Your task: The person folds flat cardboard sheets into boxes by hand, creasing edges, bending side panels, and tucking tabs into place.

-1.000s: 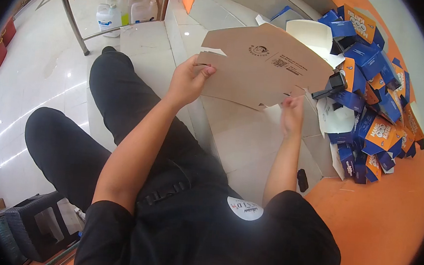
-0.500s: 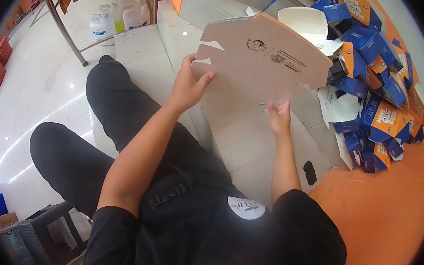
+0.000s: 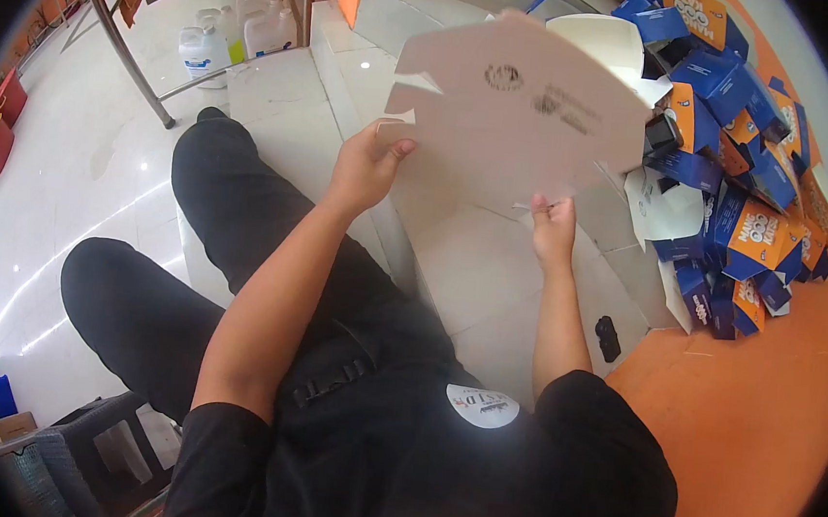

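A flat cardboard box blank [image 3: 516,135], pale grey-brown on the face toward me, is held up in front of my body. A round logo and small dark print on it are smeared by motion. My left hand [image 3: 368,163] pinches its left edge beside the notched tabs, thumb on the near face. At the lower right edge, my right hand [image 3: 554,233] grips it by a small tab, thumb up. The far side of the blank is hidden, as are most of the fingers behind it.
Folded blue and orange boxes [image 3: 761,232] lie heaped at the right, with an open white box [image 3: 601,42] behind the blank. A small black object [image 3: 607,339] rests on the tiled bench. White jugs [image 3: 202,52] stand under a metal table [image 3: 129,51] at upper left.
The blank has tilted and risen slightly at its top edge, and its print has blurred. The orange edge along its top no longer shows. Both hands keep their hold, barely shifted.
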`<state>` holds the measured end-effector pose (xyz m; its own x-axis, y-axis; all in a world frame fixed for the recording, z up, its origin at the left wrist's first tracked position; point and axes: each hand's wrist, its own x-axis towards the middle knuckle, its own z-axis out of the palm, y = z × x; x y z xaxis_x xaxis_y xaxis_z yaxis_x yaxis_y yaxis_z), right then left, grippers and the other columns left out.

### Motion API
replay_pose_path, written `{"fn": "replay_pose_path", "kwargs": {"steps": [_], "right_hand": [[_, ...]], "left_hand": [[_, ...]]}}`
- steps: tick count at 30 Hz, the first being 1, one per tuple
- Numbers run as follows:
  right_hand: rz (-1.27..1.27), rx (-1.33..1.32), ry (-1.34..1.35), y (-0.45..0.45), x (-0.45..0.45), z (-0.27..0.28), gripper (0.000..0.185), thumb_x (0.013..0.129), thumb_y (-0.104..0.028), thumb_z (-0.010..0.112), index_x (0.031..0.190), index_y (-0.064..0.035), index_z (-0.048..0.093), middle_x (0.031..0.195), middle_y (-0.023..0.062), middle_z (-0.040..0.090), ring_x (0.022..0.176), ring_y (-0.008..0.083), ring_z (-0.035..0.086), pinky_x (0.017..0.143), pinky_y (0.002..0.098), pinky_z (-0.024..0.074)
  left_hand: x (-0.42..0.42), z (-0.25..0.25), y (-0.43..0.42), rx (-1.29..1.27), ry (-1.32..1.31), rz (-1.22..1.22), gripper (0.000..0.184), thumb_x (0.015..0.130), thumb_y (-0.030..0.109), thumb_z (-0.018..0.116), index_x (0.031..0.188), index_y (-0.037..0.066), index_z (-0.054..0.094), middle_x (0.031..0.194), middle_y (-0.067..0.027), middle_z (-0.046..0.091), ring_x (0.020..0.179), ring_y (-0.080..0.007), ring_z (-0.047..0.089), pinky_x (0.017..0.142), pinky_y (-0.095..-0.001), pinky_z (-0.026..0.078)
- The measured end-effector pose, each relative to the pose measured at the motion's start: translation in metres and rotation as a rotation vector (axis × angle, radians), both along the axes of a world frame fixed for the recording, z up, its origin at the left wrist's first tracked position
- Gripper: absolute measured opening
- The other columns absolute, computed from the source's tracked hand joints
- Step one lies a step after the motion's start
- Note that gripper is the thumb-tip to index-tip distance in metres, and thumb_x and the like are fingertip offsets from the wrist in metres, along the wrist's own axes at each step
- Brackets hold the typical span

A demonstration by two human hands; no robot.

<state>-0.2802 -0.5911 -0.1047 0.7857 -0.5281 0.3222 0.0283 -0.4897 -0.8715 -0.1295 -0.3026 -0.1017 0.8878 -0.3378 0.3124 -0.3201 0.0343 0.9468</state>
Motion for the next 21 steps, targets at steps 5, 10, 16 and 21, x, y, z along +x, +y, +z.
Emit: {"fn": "replay_pose_path", "kwargs": {"steps": [5, 10, 16, 21], "right_hand": [[0.086, 0.127, -0.116, 0.012, -0.007, 0.035, 0.036, 0.097, -0.014, 0.069, 0.123, 0.0040, 0.054, 0.113, 0.0102, 0.067, 0.102, 0.0144, 0.063, 0.090, 0.0304, 0.0502], [-0.008, 0.019, 0.094, 0.023, -0.006, 0.058, 0.042, 0.093, -0.009, 0.071, 0.129, 0.0039, 0.052, 0.115, 0.0134, 0.067, 0.098, 0.0185, 0.067, 0.085, 0.0317, 0.0540], [0.044, -0.841, 0.258, 0.067, -0.022, 0.056, 0.058, 0.084, -0.024, 0.080, 0.135, -0.0079, 0.057, 0.148, 0.0202, 0.043, 0.136, 0.0363, 0.043, 0.114, 0.0500, 0.0310], [0.452, -0.874, 0.245, 0.112, -0.033, 0.066, 0.048, 0.078, -0.015, 0.078, 0.124, -0.0110, 0.066, 0.136, 0.0107, 0.054, 0.131, 0.0300, 0.048, 0.110, 0.0481, 0.0323]], "left_hand": [[0.001, 0.004, 0.008, -0.081, 0.028, -0.024, 0.036, 0.095, 0.029, 0.071, 0.115, 0.000, 0.067, 0.094, -0.0118, 0.075, 0.085, -0.0199, 0.071, 0.078, -0.0336, 0.055], [0.004, 0.009, 0.014, 0.013, 0.241, -0.046, 0.038, 0.095, 0.031, 0.072, 0.116, -0.001, 0.067, 0.096, -0.0089, 0.074, 0.082, -0.0149, 0.069, 0.075, -0.0316, 0.055], [0.007, 0.007, 0.023, -0.080, 0.541, -0.150, 0.039, 0.095, 0.029, 0.073, 0.118, -0.002, 0.064, 0.097, -0.0087, 0.072, 0.079, -0.0143, 0.069, 0.071, -0.0314, 0.057], [0.008, 0.012, 0.029, -0.131, 0.624, -0.163, 0.039, 0.094, 0.026, 0.073, 0.117, -0.004, 0.062, 0.096, -0.0096, 0.072, 0.073, -0.0154, 0.069, 0.065, -0.0319, 0.057]]}}
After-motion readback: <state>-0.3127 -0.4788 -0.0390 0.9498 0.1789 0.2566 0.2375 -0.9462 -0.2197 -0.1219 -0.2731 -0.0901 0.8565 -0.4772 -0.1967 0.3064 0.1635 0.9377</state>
